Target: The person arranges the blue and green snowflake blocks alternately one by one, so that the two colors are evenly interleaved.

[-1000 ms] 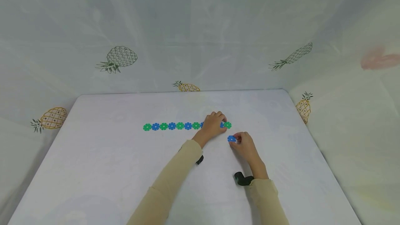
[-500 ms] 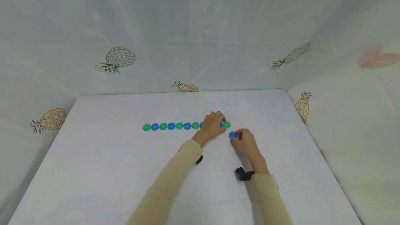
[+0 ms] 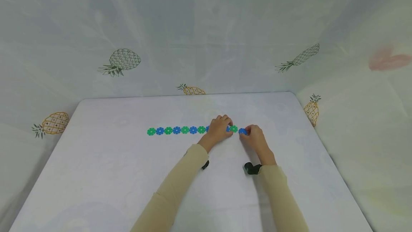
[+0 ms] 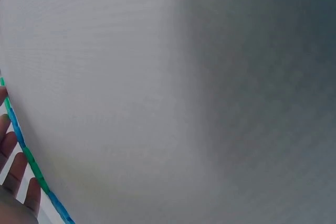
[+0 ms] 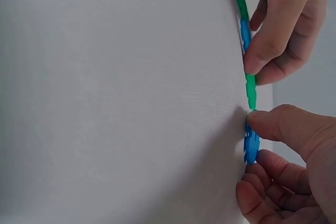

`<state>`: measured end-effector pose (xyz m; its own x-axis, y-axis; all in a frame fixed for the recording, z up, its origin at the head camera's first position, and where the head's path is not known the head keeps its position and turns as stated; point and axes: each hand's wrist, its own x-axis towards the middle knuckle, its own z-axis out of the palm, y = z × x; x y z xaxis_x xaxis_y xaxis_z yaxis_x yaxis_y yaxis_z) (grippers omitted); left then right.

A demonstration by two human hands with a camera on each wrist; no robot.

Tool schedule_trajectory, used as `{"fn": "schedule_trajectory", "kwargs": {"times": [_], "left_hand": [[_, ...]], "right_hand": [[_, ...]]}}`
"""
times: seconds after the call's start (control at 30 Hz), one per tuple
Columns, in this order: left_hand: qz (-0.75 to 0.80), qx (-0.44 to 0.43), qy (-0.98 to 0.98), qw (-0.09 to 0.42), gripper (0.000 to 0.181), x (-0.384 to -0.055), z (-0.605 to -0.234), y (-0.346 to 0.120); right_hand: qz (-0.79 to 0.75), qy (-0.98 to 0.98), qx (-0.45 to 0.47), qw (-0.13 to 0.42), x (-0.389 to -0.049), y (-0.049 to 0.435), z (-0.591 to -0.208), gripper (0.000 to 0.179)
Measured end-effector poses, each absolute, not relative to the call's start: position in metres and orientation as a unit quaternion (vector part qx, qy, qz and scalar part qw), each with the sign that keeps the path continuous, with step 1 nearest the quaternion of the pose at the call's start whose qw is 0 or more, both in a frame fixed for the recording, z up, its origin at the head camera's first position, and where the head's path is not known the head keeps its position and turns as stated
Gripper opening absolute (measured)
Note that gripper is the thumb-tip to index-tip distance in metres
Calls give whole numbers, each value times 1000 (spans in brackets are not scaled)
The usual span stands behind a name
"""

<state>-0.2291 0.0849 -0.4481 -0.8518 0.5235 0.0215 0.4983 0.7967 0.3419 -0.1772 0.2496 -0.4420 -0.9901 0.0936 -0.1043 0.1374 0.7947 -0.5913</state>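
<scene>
A straight row of linked notched plastic discs (image 3: 185, 130), alternating green and blue, lies across the white table. My left hand (image 3: 220, 127) reaches over the row near its right end and hides part of it. In the right wrist view, the left thumb (image 5: 259, 56) and fingers pinch the row by the last green disc (image 5: 251, 91). My right hand (image 3: 256, 140) pinches a loose blue notched disc (image 3: 243, 131) between thumb and fingers, just right of that green disc. From the right wrist, the blue disc stands edge-on, its rim right at the green one's end.
The white table (image 3: 96, 174) has its far edge against a pineapple-print cloth (image 3: 180, 38), which also hangs at both sides. A black wrist-worn device (image 3: 252, 168) sticks out by the right wrist, another (image 3: 205, 164) by the left.
My right hand has moved away from me and slightly right, bringing the blue disc from below the row's end up level with it. My left hand and the row have stayed put.
</scene>
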Motion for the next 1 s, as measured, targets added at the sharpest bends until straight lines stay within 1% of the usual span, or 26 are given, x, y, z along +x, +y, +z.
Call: {"fn": "schedule_trajectory", "kwargs": {"times": [0.33,0.6,1.0], "left_hand": [[170,270,947,40,32,-231,-449,85],[168,268,948,39,33,-232,-453,86],[169,273,947,30,32,-232,-453,85]], "right_hand": [[-294,953,54,49,-190,251,-441,34],[-305,950,59,44,-191,251,-442,34],[-316,944,76,52,-192,250,-445,36]]}}
